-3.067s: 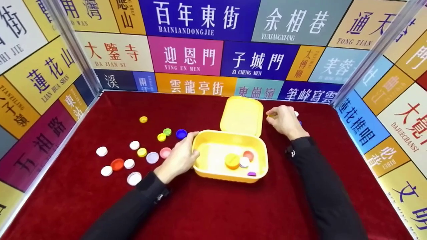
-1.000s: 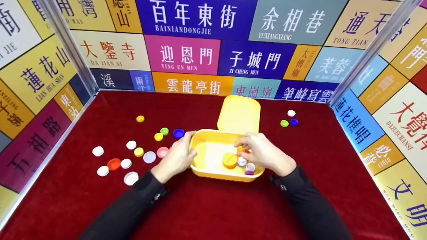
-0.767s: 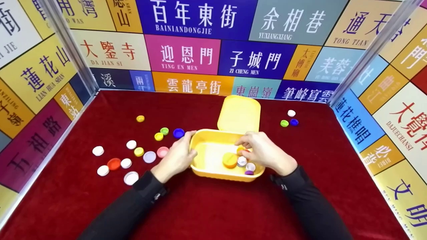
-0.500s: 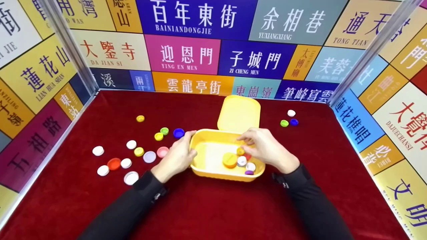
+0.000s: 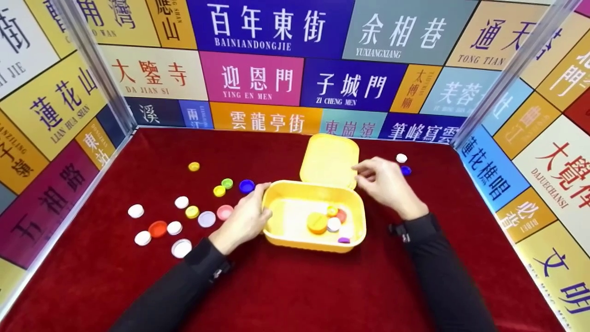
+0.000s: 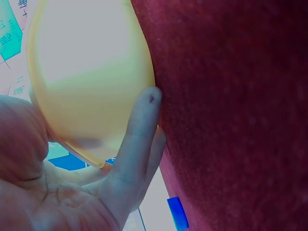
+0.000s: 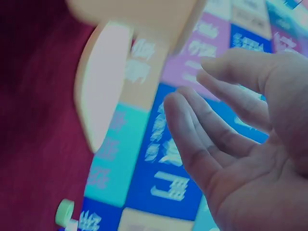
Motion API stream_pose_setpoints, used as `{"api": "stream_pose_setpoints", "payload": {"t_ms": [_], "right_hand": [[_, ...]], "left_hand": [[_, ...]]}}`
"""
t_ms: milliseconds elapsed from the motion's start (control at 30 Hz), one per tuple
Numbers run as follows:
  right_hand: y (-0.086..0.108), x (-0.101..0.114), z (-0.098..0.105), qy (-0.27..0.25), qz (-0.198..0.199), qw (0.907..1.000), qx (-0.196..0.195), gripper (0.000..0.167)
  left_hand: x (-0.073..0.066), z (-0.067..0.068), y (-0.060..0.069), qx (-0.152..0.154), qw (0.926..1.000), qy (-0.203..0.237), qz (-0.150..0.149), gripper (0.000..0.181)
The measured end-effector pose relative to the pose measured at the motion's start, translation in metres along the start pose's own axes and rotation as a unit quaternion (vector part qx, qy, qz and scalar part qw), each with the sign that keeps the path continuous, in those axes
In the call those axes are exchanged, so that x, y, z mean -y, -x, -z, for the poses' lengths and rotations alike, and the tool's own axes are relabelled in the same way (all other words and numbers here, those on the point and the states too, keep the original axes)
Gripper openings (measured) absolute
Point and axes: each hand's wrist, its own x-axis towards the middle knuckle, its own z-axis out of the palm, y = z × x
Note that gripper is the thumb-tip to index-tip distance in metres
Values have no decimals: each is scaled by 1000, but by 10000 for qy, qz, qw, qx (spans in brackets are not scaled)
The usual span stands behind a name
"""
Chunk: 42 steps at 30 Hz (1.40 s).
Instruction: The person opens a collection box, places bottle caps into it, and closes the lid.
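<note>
My left hand (image 5: 244, 216) grips the left wall of a yellow plastic box (image 5: 315, 246), thumb at the rim and fingers along the outside. In the left wrist view, that hand (image 6: 130, 163) spans the pale yellow box side (image 6: 96, 110). Inside the box lie a large orange bottle cap (image 5: 317, 222), a small yellow cap (image 5: 332, 210), a red cap (image 5: 341, 215), a white cap (image 5: 333, 224) and a purple cap (image 5: 344, 240). Beside the folded-back lid (image 5: 330, 159), my right hand (image 5: 385, 184) is raised with loosely bent fingers; the right wrist view shows nothing between them.
Several caps lie left of the box, among them a blue cap (image 5: 246, 186), a pink cap (image 5: 225, 212) and a red cap (image 5: 157, 228). At the back right lie a white cap (image 5: 401, 158), a blue cap (image 5: 405, 170) and a green cap (image 7: 65, 212). Printed panels surround the red cloth (image 5: 286, 290).
My right hand brought a small yellow cap from the right side into the box and let it go. It has since moved up and right, out of the box. The left hand keeps its grip.
</note>
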Motion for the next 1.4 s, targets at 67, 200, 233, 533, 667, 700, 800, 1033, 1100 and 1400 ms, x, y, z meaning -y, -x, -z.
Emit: {"api": "stream_pose_setpoints", "payload": {"t_ms": [67,200,233,533,667,700,800,1033,1100,1400], "right_hand": [[-8,-16,4,60,-195,9997,-101,28],[-23,-47,15,219,-546,9979,-274,31],[-26,-54,17,237,-620,9973,-309,31],[-40,-106,28,503,-1158,9910,-451,37],[-42,-124,30,595,-1422,9872,-411,42],[-42,-128,30,612,-1499,9861,-384,44],[-44,-139,31,737,-1666,9829,-266,52],[-54,-156,35,1124,-1880,9747,453,65],[-56,-157,36,1209,-1921,9717,649,65],[-62,-162,27,1103,-1949,9732,528,46]], "left_hand": [[1,0,0,24,10000,-18,22,66],[2,0,0,76,10000,-35,13,66],[2,-1,0,92,10000,-32,13,66],[2,-5,1,61,9998,-31,-168,64],[1,-6,1,93,9999,-18,-123,64],[1,-6,1,111,9999,-11,-97,65],[1,-6,2,104,9999,7,-68,65],[1,-3,3,80,9999,88,-36,65],[1,-3,3,82,9999,90,-42,65],[1,1,1,44,10000,-11,-62,66]]}}
